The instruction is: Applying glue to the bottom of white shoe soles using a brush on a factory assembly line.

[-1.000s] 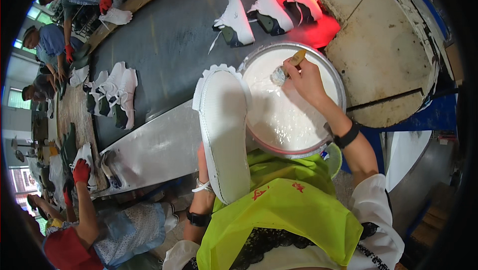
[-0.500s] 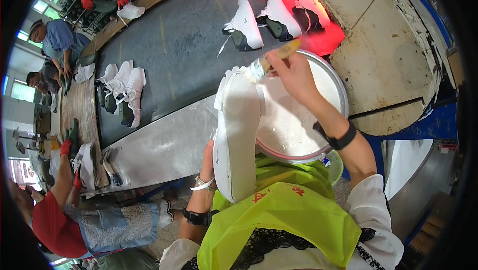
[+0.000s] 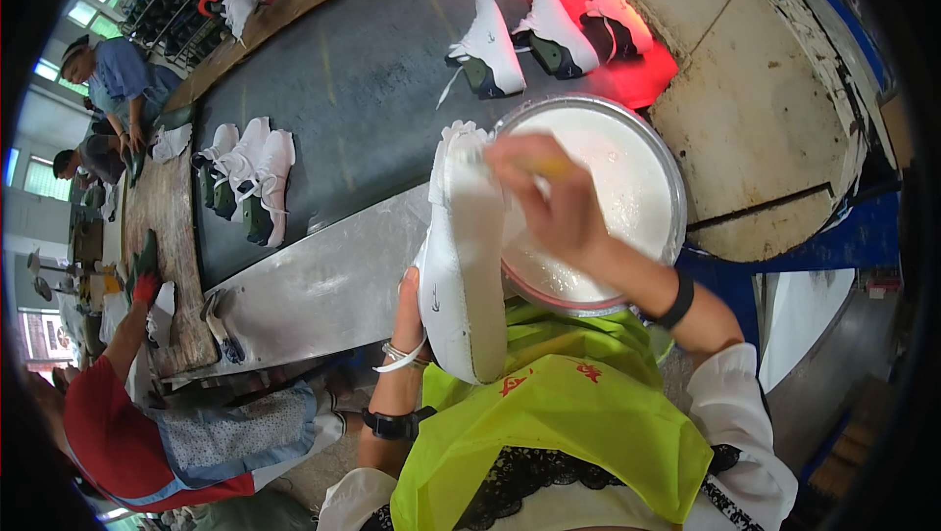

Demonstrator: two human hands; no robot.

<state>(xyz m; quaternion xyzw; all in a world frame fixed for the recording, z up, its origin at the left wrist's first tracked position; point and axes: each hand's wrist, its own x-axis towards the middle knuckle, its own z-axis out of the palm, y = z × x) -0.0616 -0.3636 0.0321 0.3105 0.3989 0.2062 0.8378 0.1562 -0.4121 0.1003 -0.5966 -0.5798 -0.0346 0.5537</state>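
A white shoe upper [image 3: 459, 257] stands lengthwise in front of me, its pale underside turned partly to the right. My left hand [image 3: 409, 301] grips it from the left, fingers mostly hidden behind it. Blurred by motion, my right hand [image 3: 554, 193] closes round a brush [image 3: 551, 167] with a yellowish handle and presses it near the far end of the underside; the bristles are hard to make out. Below and beside that hand sits a round metal basin [image 3: 678, 178] of white liquid.
Three white shoe uppers with dark green lower parts [image 3: 487, 46] stand on the dark conveyor belt [image 3: 372, 71] under red light; more white ones [image 3: 270, 178] stand at left. A metal ledge [image 3: 323, 271] borders the belt. Co-workers in red gloves [image 3: 145, 288] handle shoes along the left.
My right hand has swung the brush left and down onto the upper's underside. The upper has turned, showing more of its left side. The shoes on the belt have shifted slightly right.
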